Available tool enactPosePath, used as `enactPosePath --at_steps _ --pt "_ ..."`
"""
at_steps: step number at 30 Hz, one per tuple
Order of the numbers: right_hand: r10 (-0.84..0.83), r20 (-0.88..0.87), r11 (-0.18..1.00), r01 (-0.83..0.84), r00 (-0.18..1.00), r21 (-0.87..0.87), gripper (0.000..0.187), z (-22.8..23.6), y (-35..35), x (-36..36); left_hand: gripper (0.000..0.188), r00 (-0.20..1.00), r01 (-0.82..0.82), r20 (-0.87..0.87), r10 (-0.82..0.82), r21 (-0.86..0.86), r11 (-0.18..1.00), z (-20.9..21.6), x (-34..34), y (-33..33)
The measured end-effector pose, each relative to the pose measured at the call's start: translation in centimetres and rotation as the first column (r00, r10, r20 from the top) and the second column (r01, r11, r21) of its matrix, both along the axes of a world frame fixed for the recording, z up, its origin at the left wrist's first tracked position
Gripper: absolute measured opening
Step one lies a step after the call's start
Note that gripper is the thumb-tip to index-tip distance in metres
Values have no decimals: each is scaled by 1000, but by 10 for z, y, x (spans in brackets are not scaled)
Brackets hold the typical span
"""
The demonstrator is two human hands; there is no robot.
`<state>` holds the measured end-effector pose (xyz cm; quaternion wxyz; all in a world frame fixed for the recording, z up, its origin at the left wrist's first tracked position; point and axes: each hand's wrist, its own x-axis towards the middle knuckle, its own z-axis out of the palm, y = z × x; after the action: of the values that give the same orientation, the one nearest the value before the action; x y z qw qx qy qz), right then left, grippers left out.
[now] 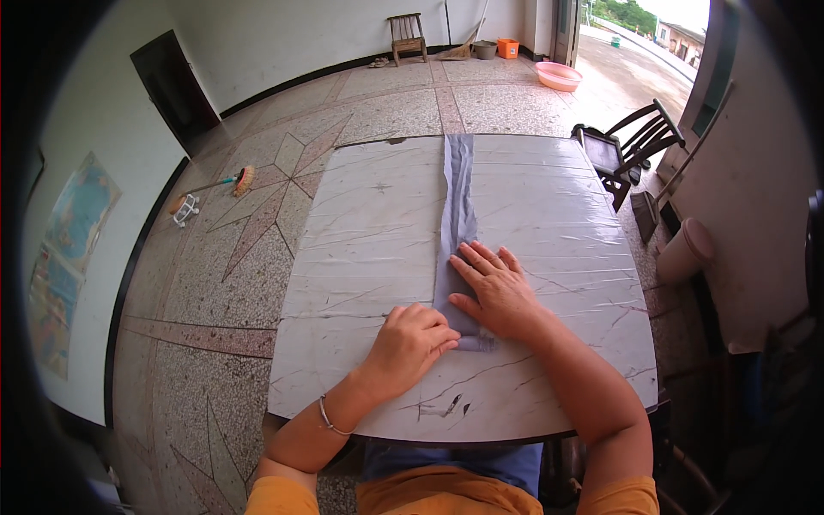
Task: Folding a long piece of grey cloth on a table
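Left hand [410,341] knuckles curled, fingertips pinching near end of grey cloth strip [457,202]; right hand [493,287] fingers spread flat atop it; strip long, narrow, folded, running beyond fingertips across marbled table [369,232].

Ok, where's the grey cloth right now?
In the head view the grey cloth lies as a long folded strip down the middle of the table, its near end under the right hand with the left hand touching its left edge.

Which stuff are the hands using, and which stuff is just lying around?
In use:
grey cloth strip
left hand
right hand
table

Lying about:
brush on the floor
pink basin
dark wooden chair
stool
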<state>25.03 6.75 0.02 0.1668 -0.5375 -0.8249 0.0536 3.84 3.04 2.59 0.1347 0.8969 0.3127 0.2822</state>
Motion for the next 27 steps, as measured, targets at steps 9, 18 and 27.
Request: enactPosePath --at_steps 9,18,27 --pt "10 4 1000 -10 1000 6 63 0 0 1 13 1000 20 8 -20 7 1000 0 2 2" --pt "15 -23 1000 -15 1000 7 63 3 -1 -1 13 995 47 -80 -57 -121 992 -3 -5 1" --pt "7 -14 1000 -7 1000 2 63 2 0 1 8 999 -32 24 36 -130 991 -6 2 6"
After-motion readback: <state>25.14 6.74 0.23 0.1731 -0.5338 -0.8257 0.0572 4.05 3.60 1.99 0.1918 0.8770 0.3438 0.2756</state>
